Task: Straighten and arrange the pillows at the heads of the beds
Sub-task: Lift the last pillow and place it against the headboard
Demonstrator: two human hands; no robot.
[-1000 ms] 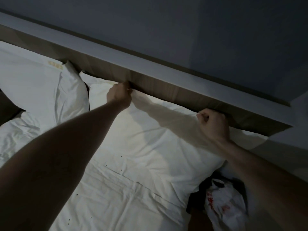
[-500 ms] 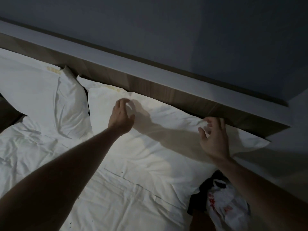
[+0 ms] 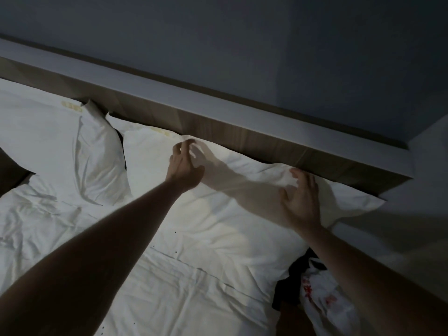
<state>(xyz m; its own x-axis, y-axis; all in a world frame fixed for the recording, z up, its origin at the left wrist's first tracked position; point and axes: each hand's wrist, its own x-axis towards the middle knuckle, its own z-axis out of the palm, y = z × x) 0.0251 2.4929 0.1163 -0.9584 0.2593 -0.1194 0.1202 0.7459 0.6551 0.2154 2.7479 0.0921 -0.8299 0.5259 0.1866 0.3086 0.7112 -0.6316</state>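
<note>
Head view: dim room, grey wall above a wooden headboard (image 3: 242, 132) and a white bed (image 3: 169, 287). The right pillow (image 3: 230, 209) lies flat against the headboard; a second pillow (image 3: 48, 137) sits to its left. My left hand (image 3: 183, 167) and right hand (image 3: 300, 202) hover over its top edge, each grip loose, fingers spread, holding nothing, I judge to smooth it.

Across the upper frame the wooden headboard (image 3: 242, 139) blocks reach behind the right pillow (image 3: 218, 214), the left pillow (image 3: 60, 146) crowds the left side, a plastic bag (image 3: 324, 304) clutters lower right, and the rumpled sheet (image 3: 169, 299) at lower centre lies open.
</note>
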